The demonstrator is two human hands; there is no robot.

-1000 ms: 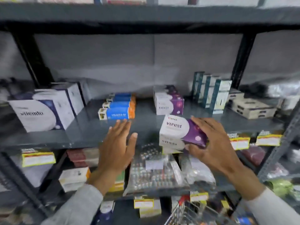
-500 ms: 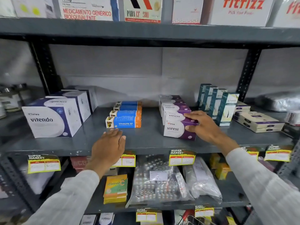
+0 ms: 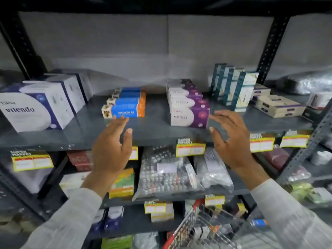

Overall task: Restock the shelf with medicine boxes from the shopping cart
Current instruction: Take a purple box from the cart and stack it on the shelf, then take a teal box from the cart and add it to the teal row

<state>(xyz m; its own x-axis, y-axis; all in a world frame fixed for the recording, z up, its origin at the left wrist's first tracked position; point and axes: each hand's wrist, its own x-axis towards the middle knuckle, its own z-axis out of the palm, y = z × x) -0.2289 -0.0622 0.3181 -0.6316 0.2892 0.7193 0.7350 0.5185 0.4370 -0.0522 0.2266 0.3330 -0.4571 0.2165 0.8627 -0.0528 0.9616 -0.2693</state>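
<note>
Your left hand [image 3: 112,148] hung in front of the grey shelf [image 3: 154,132] with its fingers spread and loosely curved, gripping nothing, the fingertips just short of the front blue-and-orange box [image 3: 125,110] in a row of four such boxes running toward the back. Your right hand [image 3: 231,141] was likewise spread and empty, palm turned inward, near the right side of the front purple-and-white medicine box [image 3: 189,116] but apart from it as far as you could see. That box sat upright on the shelf board at the head of a row of matching purple-and-white boxes [image 3: 183,92] lined up behind it toward the wall. To the far left of the same board stood a large white-and-blue box marked "vitendo" [image 3: 34,108], with more like it behind. To the right of the purple row stood tall teal-and-white cartons [image 3: 235,88], and beyond them flat cream boxes [image 3: 276,105] stacked low. Yellow price labels [image 3: 190,149] hung along the shelf edge. On the shelf below lay clear bags of blister packs [image 3: 165,173]. The wire shopping cart [image 3: 206,229] with its red rim showed at the bottom, under your right forearm; its contents were too blurred to name.
</note>
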